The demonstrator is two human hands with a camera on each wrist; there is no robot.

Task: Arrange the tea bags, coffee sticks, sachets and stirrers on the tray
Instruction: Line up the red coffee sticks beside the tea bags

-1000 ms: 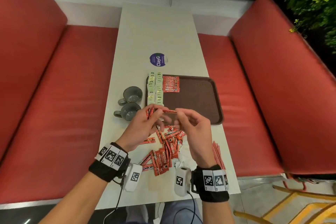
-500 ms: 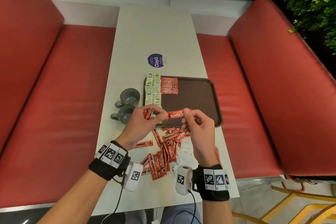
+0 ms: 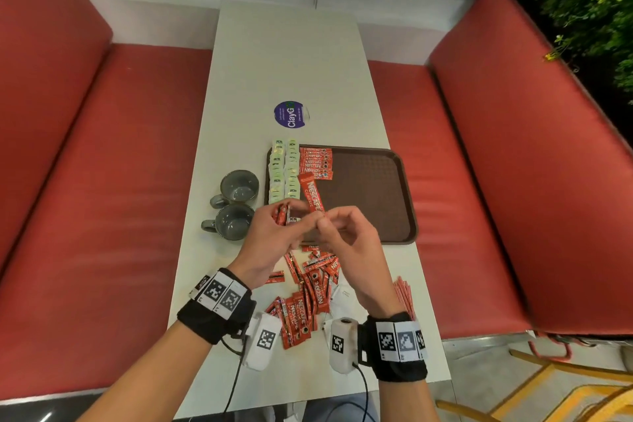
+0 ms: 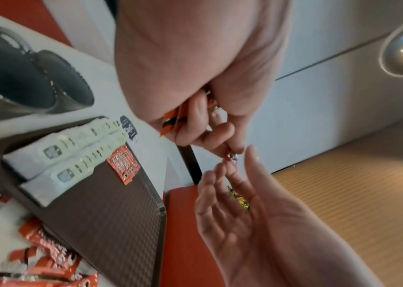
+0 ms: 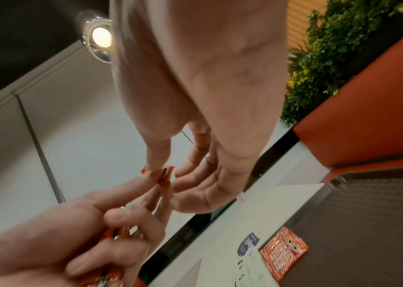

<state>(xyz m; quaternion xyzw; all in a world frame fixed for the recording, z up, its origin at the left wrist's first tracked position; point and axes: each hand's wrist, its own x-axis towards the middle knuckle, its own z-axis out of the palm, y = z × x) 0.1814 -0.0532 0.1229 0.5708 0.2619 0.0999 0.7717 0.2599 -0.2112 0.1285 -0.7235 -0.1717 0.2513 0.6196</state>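
Observation:
A brown tray (image 3: 370, 195) holds two columns of green-white tea bags (image 3: 284, 171) and a row of red coffee sticks (image 3: 315, 163) at its far left. My left hand (image 3: 297, 217) grips a small bundle of red coffee sticks (image 3: 282, 214), which shows as orange packets (image 4: 172, 124) in the left wrist view. My right hand (image 3: 323, 218) pinches the near end of one coffee stick (image 3: 312, 195), which points away over the tray's near left part. Its pinched end (image 5: 164, 174) also touches the left fingertips. Loose coffee sticks (image 3: 308, 295) lie piled on the table under my hands.
Two grey mugs (image 3: 239, 187) (image 3: 231, 223) stand left of the tray. White sachets (image 3: 342, 296) and thin red stirrers (image 3: 404, 291) lie near the table's right edge. A purple round sticker (image 3: 289, 114) sits beyond the tray. Red benches flank the table.
The stick pinched in my right hand has swung from lying sideways between my hands to pointing away over the tray. My left hand kept its bundle.

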